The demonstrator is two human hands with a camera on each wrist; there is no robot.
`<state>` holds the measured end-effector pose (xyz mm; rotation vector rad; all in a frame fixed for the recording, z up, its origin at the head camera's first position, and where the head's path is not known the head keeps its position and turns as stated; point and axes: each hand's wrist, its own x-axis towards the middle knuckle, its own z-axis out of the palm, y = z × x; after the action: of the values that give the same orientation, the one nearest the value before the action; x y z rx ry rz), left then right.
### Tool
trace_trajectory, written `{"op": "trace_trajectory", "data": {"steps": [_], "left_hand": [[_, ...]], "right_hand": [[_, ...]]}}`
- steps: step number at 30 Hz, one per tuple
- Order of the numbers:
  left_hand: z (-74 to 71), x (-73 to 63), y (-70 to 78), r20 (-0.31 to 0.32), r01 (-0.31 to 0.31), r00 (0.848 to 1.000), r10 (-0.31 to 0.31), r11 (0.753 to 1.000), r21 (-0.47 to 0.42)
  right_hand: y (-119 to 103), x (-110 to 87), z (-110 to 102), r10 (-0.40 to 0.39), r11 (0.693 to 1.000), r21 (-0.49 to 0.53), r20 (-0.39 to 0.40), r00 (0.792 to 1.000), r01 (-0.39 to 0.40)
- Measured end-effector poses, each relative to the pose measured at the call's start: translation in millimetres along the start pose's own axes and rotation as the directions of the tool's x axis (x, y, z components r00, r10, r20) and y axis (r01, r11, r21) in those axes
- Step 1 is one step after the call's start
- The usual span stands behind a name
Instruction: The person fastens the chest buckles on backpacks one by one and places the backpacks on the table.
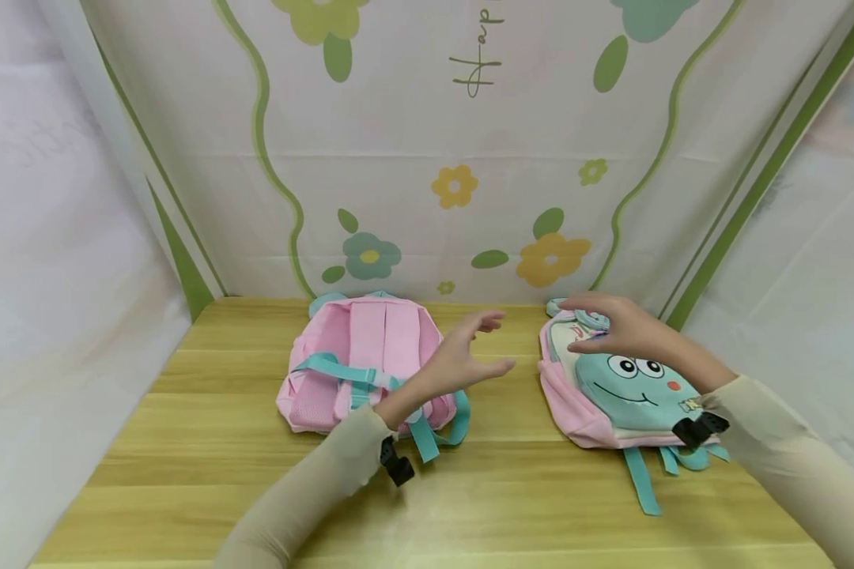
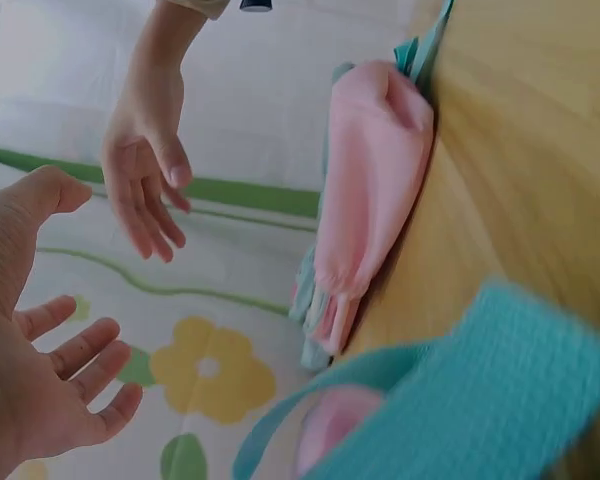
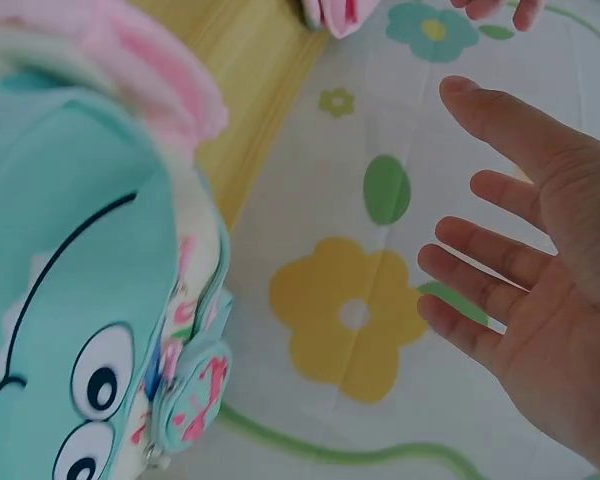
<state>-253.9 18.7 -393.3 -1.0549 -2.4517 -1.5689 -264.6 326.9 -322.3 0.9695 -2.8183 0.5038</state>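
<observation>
- Left hand [image 1: 462,359]: fingers spread, thumb apart, in the air beside the strap-side-up backpack [image 1: 386,336].
- Right hand [image 1: 629,325]: also spread, apart from the face-up backpack [image 1: 622,391]; head view has it overlapping that bag's upper part.
- Both bags lie on the table [image 1: 185,442], well apart. Left bag's front is hidden underneath; left wrist and sleeve [image 1: 306,482] cover its lower right.
- Right bag's right edge: hidden behind the right forearm.
- Left wrist view: teal strap [image 2: 490,400] up close, blurred; pink bag behind mostly blocked.
- Right wrist view: face-up bag cut off at left; other hand only fingertips at top edge.
- Backdrop [image 1: 398,142] lettering cropped at top.
</observation>
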Motion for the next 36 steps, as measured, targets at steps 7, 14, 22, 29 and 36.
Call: {"op": "trace_trajectory", "data": {"steps": [7, 14, 22, 29, 36], "left_hand": [[36.8, 7.3, 2.6, -0.011, 0.047, 0.999, -0.048, 0.997, -0.060], [66.5, 11.8, 2.3, 0.004, 0.093, 0.996, -0.093, 0.990, -0.110], [99.5, 17.4, -2.0, 0.017, 0.130, 0.991, -0.129, 0.982, -0.135], [119.1, 22.9, -4.1, 0.032, 0.151, 0.989, -0.147, 0.979, -0.136], [134.5, 26.3, -8.5, 0.033, 0.209, 0.978, -0.206, 0.968, -0.138]], "right_hand": [[22.4, -24.7, -9.0, 0.077, 0.997, -0.006, -0.020, 0.997, -0.077], [49.3, -46.7, -17.5, 0.207, 0.978, 0.018, 0.014, 0.978, -0.207], [84.1, -73.9, -25.5, 0.315, 0.945, 0.060, 0.084, 0.945, -0.320], [108.6, -94.4, -27.2, 0.362, 0.926, 0.061, 0.135, 0.923, -0.372], [130.8, -113.2, -22.5, 0.413, 0.905, 0.031, 0.177, 0.893, -0.425]]}}
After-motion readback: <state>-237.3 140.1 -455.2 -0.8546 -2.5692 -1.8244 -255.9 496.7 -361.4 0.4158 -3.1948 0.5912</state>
